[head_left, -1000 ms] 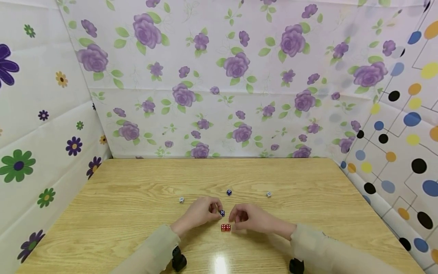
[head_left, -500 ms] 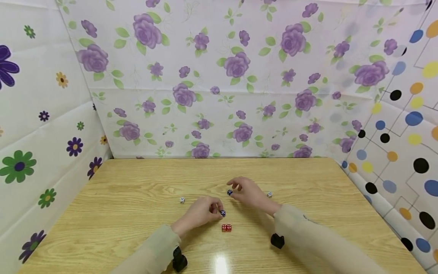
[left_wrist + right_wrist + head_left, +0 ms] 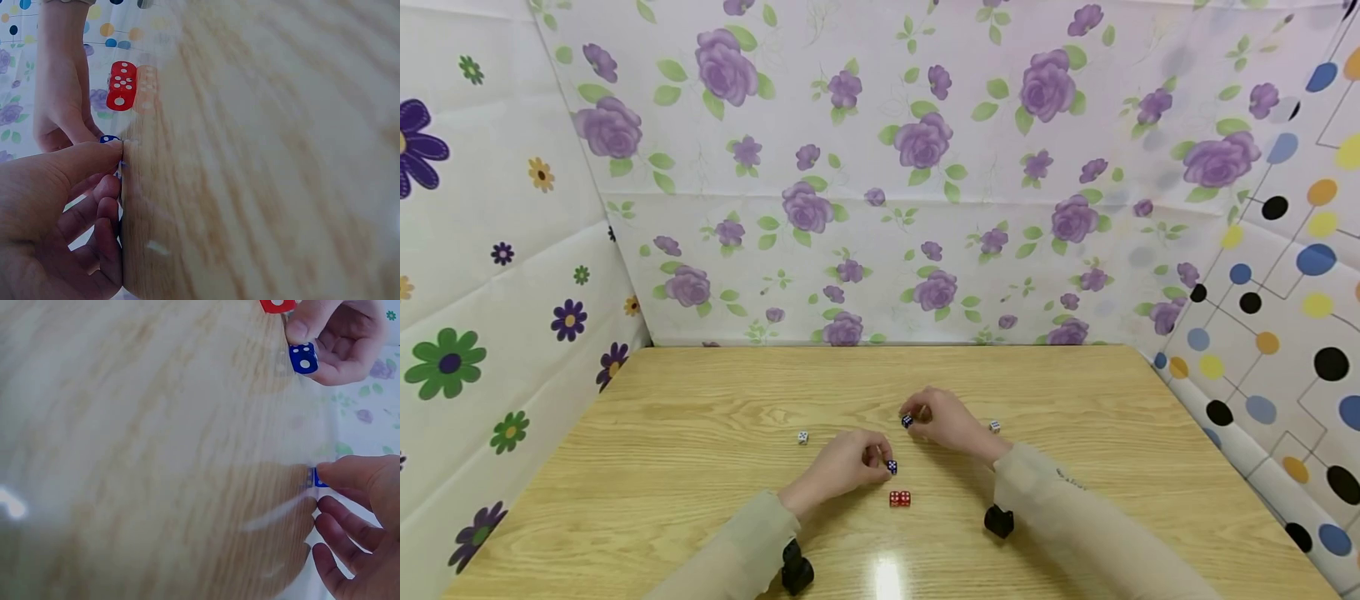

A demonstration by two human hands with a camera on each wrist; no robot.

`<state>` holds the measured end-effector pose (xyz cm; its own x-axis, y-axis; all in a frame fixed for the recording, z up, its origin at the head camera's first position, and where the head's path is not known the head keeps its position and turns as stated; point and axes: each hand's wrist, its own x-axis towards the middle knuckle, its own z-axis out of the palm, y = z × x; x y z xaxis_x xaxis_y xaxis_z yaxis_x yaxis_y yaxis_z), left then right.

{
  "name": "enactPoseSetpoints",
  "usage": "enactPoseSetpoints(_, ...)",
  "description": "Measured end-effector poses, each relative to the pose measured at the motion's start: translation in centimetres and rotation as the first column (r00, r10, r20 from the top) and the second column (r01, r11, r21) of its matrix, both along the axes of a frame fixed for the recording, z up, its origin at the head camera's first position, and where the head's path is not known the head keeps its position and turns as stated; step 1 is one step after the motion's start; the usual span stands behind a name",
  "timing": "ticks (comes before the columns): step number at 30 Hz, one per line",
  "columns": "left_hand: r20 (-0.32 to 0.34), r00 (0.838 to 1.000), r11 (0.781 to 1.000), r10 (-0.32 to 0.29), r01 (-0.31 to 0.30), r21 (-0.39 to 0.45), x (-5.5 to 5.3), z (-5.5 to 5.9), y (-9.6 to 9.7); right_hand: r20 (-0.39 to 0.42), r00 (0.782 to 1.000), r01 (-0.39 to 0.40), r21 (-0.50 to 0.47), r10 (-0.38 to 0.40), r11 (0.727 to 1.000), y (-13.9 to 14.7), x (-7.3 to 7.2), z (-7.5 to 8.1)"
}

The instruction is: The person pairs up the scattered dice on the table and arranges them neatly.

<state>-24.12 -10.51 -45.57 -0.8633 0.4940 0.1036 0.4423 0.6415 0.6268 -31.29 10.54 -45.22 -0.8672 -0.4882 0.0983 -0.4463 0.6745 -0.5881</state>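
Observation:
My left hand [image 3: 847, 463] pinches a blue die [image 3: 892, 467] between thumb and fingertips, low at the tabletop. Farther back, a second blue die [image 3: 907, 422] is between the thumb and forefinger of my right hand [image 3: 946, 422]. In the right wrist view this right-hand die [image 3: 320, 478] is partly covered by the thumb, while the left-hand die [image 3: 304, 357] shows its white pips. Two red dice [image 3: 899, 498] sit side by side on the table, just in front of the left fingertips. From the left wrist, the red pair [image 3: 122, 85] appears beyond the left hand [image 3: 69, 206].
One white die [image 3: 802, 437] lies to the left of the hands. Another white die [image 3: 995, 427] is just behind the right wrist. The wooden table [image 3: 700, 417] is bordered by a floral sheet [image 3: 880, 167] at the back and patterned sheets at both sides.
My right hand has moved from beside the red dice away to the farther blue die, and its fingers have closed on it. The left hand has kept its pinch in place.

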Motion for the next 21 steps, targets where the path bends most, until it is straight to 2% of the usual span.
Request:
enactPoseSetpoints(13, 0.002, 1.000, 1.000, -0.001, 0.001, 0.006, 0.1, 0.0, -0.1, -0.009, 1.000, 0.027, -0.002, -0.027, 1.000, 0.0, 0.4, -0.4)
enactPoseSetpoints(21, -0.011, 1.000, 1.000, -0.004, 0.005, 0.009, 0.2, 0.1, -0.1, 0.031, 0.999, 0.046, -0.056, -0.044, 0.997, 0.8, 1.0, -1.2)
